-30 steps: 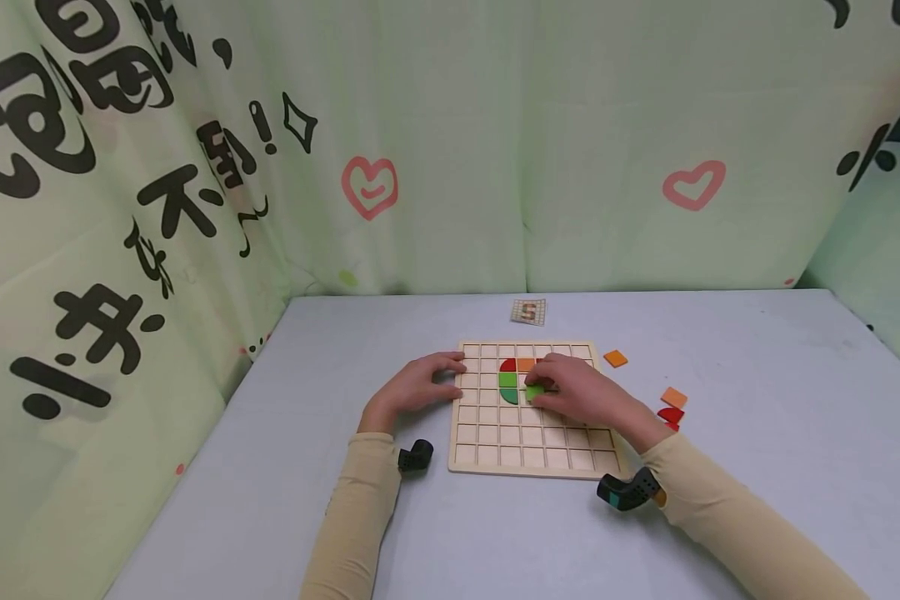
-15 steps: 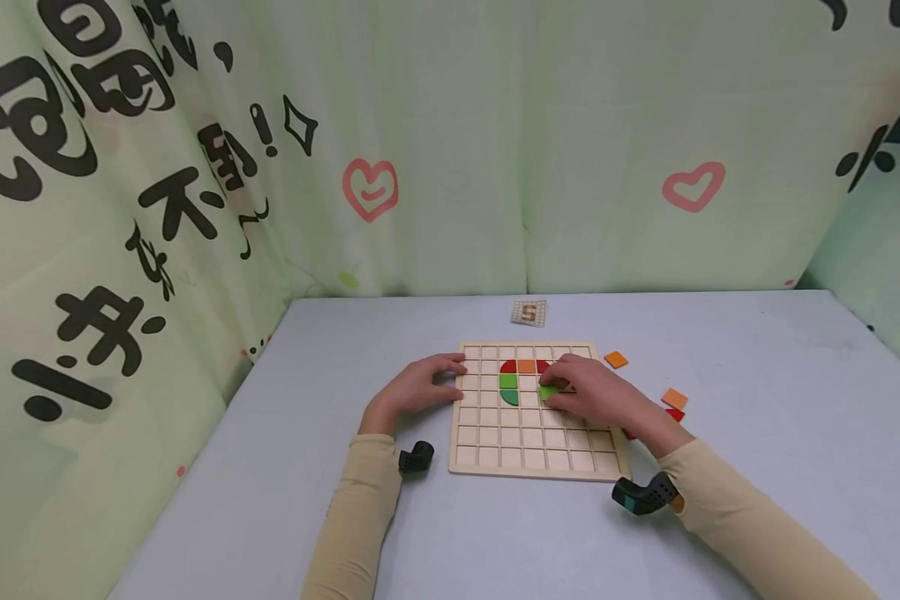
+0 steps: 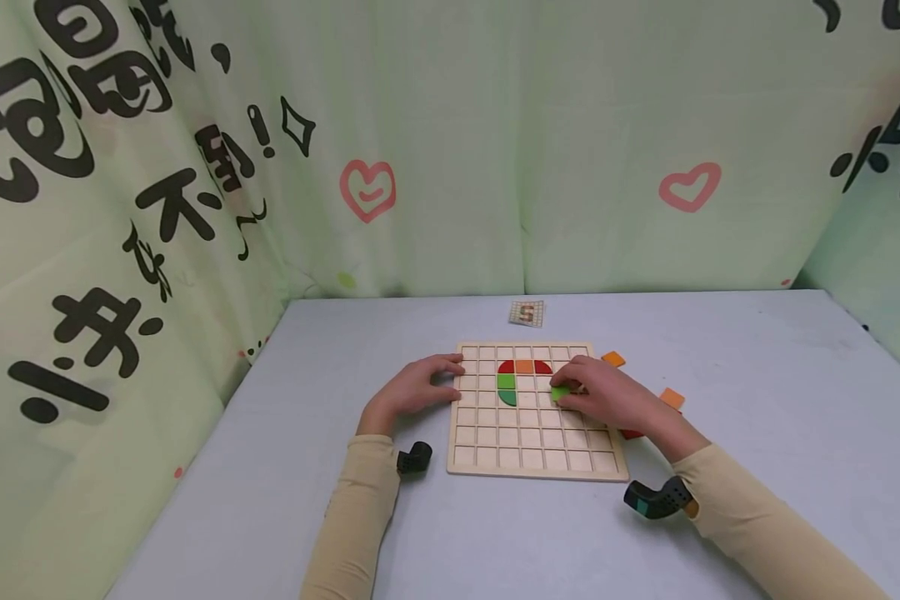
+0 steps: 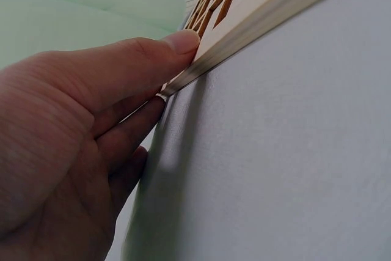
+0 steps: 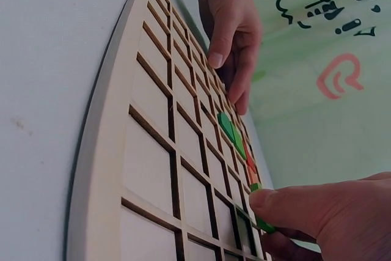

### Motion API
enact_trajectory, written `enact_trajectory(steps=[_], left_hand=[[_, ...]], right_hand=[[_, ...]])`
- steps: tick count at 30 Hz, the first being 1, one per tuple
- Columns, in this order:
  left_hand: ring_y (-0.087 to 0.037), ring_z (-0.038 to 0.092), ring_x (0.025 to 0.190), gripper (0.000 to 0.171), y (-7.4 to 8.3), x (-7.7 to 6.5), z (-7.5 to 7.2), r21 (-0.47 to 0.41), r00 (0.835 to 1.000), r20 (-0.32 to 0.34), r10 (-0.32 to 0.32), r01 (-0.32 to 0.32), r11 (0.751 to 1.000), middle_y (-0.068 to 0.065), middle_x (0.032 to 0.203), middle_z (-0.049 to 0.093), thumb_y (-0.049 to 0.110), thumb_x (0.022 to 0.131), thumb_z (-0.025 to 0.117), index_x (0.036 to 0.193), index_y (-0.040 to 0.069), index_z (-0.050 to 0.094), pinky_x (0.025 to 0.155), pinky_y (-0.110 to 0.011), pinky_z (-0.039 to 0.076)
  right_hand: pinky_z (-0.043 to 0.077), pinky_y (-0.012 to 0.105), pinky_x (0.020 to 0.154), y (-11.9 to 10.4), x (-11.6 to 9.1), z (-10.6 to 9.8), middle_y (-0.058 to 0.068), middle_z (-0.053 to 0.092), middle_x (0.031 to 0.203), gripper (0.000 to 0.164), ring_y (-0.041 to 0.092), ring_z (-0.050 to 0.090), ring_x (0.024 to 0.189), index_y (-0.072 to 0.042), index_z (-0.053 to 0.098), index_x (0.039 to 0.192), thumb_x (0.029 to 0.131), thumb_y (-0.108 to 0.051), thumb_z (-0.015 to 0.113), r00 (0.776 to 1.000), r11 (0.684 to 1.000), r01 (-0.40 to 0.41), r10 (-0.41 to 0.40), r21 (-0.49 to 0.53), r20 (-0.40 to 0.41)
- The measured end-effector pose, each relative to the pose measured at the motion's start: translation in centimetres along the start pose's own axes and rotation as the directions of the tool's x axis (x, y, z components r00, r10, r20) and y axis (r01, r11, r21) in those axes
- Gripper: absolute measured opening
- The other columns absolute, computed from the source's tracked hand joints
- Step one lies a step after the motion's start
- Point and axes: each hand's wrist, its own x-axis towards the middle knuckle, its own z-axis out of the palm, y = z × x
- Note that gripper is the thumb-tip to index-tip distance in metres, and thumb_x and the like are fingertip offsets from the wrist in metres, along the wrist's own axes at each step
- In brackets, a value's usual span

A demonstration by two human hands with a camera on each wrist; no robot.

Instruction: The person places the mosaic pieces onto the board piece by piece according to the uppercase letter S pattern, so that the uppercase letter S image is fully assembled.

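A wooden grid board lies on the table. My right hand pinches a light green tile between thumb and fingers, over the board's right half. In the right wrist view this green tile sits under the thumb, close to the grid. Set in the grid are a red rounded tile, an orange square, a second red rounded tile, a light green square and a dark green rounded tile. My left hand touches the board's left edge with thumb and extended fingers.
Right of the board lie loose orange tiles and, partly behind my right forearm, another orange tile and a red piece. A small patterned card lies behind the board. A printed curtain stands at the table's back.
My right hand has shifted to the right across the board with the green tile, uncovering the right-hand red tile. My left hand stays in place.
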Motion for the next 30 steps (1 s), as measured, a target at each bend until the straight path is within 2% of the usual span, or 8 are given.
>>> enact_trajectory(steps=[9,17,21,24,30], left_hand=[[-0.025,0.036,0.149,0.039,0.1,-0.2,0.1,-0.01,1.0,0.002,-0.015,0.015,1.0,-0.003,0.155,0.048,0.017,0.092,0.072,0.129,0.006,0.066,0.122,-0.041,0.031],[-0.023,0.036,0.149,0.038,-0.1,-0.1,0.1,-0.015,1.0,0.005,-0.009,0.009,1.0,-0.002,0.155,0.048,0.016,0.092,0.072,0.128,0.006,0.066,0.122,-0.04,0.031],[-0.024,0.036,0.149,0.039,0.0,-0.2,0.1,-0.014,1.0,0.0,-0.008,0.008,1.0,-0.002,0.155,0.048,0.017,0.092,0.072,0.129,0.006,0.066,0.122,-0.041,0.032],[-0.024,0.036,0.149,0.04,0.1,-0.2,0.0,-0.011,1.0,0.001,-0.009,0.009,1.0,-0.003,0.155,0.048,0.018,0.092,0.072,0.13,0.006,0.065,0.122,-0.041,0.031],[-0.023,0.036,0.149,0.041,-0.1,0.0,0.0,0.0,1.0,0.002,-0.009,0.009,1.0,-0.002,0.155,0.048,0.018,0.092,0.072,0.131,0.006,0.065,0.122,-0.04,0.031]], right_hand=[[0.054,0.037,0.082,-0.4,-0.1,0.2,0.005,0.066,0.104,0.022,0.018,0.058,0.092,-0.004,0.072,0.112,0.091,-0.013,0.073,1.0,1.0,0.027,-0.027,-0.007,-0.011],[0.055,0.041,0.086,-0.4,-0.4,0.2,0.008,0.066,0.109,0.024,0.02,0.06,0.096,-0.004,0.072,0.114,0.092,-0.013,0.072,1.0,1.0,-0.004,0.004,-0.015,0.002],[0.056,0.041,0.086,0.2,-1.2,-0.3,0.009,0.066,0.109,0.024,0.021,0.061,0.097,-0.003,0.071,0.114,0.091,-0.011,0.072,1.0,1.0,-0.004,0.003,-0.009,-0.022],[0.054,0.041,0.085,0.9,-1.9,-0.8,0.008,0.067,0.107,0.025,0.022,0.061,0.097,-0.003,0.071,0.114,0.091,-0.012,0.072,0.999,1.0,-0.03,0.03,-0.004,-0.037],[0.055,0.044,0.085,2.4,-3.4,-1.4,0.009,0.067,0.108,0.026,0.024,0.063,0.098,-0.003,0.071,0.114,0.09,-0.015,0.073,0.99,0.991,-0.133,0.133,0.007,-0.044]])
